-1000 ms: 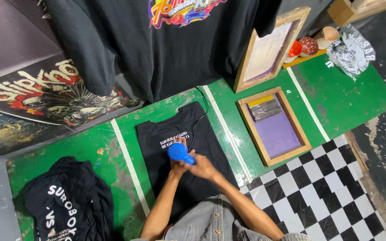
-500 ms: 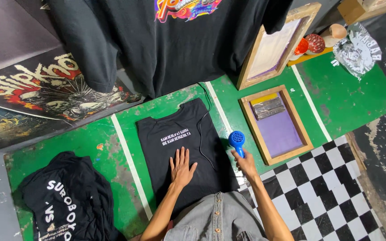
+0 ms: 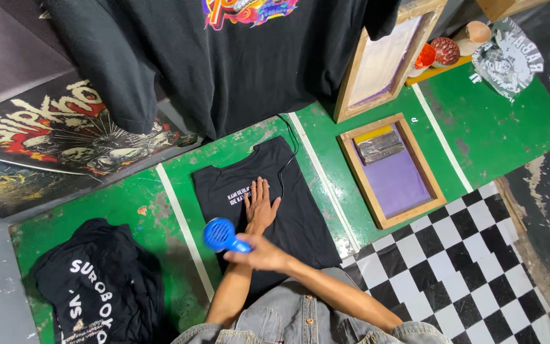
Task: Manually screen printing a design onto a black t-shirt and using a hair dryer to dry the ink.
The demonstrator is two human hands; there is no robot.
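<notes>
A black T-shirt (image 3: 300, 216) with small white print lies flat on the green table (image 3: 491, 127). My left hand (image 3: 260, 205) rests flat on the shirt, fingers spread, partly covering the print. My right hand (image 3: 259, 253) crosses over my left forearm and grips a blue hair dryer (image 3: 221, 235), whose round head sits over the shirt's left side. A black cord (image 3: 286, 162) runs from the shirt's collar area up toward the back.
A wooden printing screen (image 3: 394, 171) with purple mesh lies to the right, another frame (image 3: 383, 60) leans behind it. A pile of black shirts (image 3: 100, 286) sits at the left. A black printed shirt (image 3: 224, 51) hangs overhead. Checkered floor (image 3: 472, 267) lies at the right.
My right hand carried the blue dryer from the shirt's right edge across to its left side, now crossing over my left forearm. My left hand stays flat on the shirt.
</notes>
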